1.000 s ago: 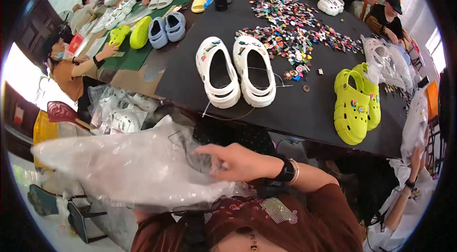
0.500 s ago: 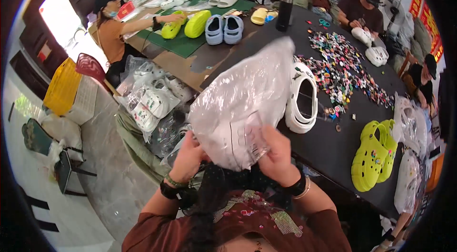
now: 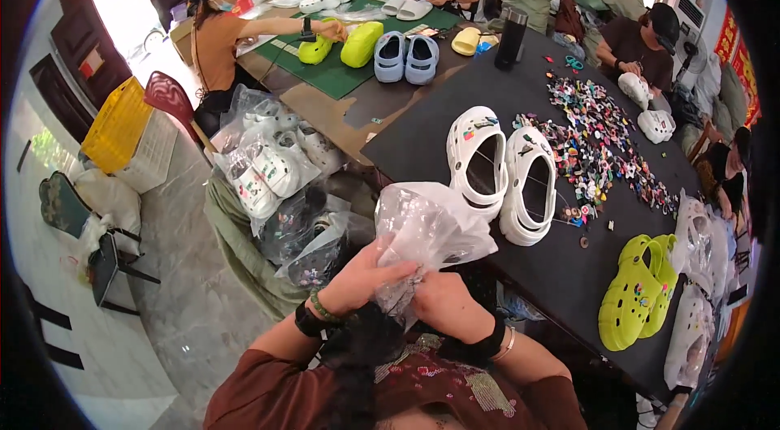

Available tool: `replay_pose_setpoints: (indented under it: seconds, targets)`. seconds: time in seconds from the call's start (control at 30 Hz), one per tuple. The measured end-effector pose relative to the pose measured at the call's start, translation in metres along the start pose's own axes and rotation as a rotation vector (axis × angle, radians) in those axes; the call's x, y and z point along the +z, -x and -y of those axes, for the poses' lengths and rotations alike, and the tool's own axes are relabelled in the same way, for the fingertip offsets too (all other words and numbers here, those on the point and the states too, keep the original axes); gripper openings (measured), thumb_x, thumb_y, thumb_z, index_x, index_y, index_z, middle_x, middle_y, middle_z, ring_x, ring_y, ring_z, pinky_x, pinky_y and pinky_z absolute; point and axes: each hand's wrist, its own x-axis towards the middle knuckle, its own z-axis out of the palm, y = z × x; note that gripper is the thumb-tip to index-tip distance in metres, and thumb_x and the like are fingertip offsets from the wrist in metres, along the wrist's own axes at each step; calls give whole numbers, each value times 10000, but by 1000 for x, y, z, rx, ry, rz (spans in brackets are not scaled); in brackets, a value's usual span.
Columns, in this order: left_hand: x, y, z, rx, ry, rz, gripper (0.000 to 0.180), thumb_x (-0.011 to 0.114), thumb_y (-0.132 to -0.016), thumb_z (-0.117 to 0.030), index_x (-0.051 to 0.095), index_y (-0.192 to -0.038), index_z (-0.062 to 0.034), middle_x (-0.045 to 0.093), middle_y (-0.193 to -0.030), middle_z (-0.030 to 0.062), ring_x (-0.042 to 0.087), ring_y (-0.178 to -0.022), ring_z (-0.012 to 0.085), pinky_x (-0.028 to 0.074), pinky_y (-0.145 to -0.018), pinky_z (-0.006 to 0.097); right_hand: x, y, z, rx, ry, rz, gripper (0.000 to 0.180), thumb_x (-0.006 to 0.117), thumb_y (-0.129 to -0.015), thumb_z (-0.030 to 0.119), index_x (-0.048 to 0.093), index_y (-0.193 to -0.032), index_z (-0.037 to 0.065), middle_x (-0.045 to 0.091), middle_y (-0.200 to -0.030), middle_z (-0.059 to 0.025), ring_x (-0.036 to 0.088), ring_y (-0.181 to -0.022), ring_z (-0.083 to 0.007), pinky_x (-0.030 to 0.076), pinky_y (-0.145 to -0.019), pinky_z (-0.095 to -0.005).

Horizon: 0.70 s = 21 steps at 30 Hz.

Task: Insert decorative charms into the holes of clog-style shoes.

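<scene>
Black table (image 3: 504, 97) fills our right, 2 white clogs (image 3: 502, 171) lying just beyond the clear plastic bag (image 3: 426, 231). Our left hand (image 3: 366, 280) and right hand (image 3: 443, 304) both pinch its crumpled lower end, bag rising up-right toward the clogs.

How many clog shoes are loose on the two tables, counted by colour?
White clogs: 4, with two by a seated person
Lime green clogs: 4, counting the far pair
Light blue clogs: 2
Total: 10, leaving out bagged, distant ones.
</scene>
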Motion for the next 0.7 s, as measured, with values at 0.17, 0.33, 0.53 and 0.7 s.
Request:
replay_pose_setpoints:
  seconds: [0.17, 0.33, 0.53, 0.7]
  targets:
    - [-18, -8, 14, 123, 33, -198, 415, 602, -846, -34, 514, -1244, 49, 630, -1091, 56, 581, -961, 93, 480, -861, 275, -15, -5, 16, 31, -52, 80, 206, 639, -759, 99, 570, -940, 28, 557, -885, -144, 615, -668, -327, 525, -576, -415]
    - [-32, -9, 18, 169, 76, -241, 323, 536, -841, 4, 589, -1157, 41, 638, -1074, 47, 587, -935, 104, 481, -823, 260, -46, -3, 21, -29, 4, -51, 431, 704, -729, 120, 564, -1133, 72, 580, -1091, -134, 643, -724, -295, 531, -581, -367]
    - [-35, -7, 13, 499, -617, 113, 222, 534, -731, 70, 649, -900, -18, 662, -975, 60, 622, -874, 213, 487, -791, 305, -73, -5, 29, 196, 55, -259, 819, 792, -630, 106, 450, -1368, 203, 415, -1405, -200, 658, -880, -328, 555, -644, -365]
    - [-22, -12, -1, 774, -890, 330, 149, 543, -618, 81, 564, -749, 15, 604, -943, 112, 550, -944, 311, 448, -823, 383, -67, -1, 14, 108, -162, 58, 641, 716, -686, 45, 501, -1283, 134, 591, -1175, -129, 644, -871, -331, 553, -686, -383]
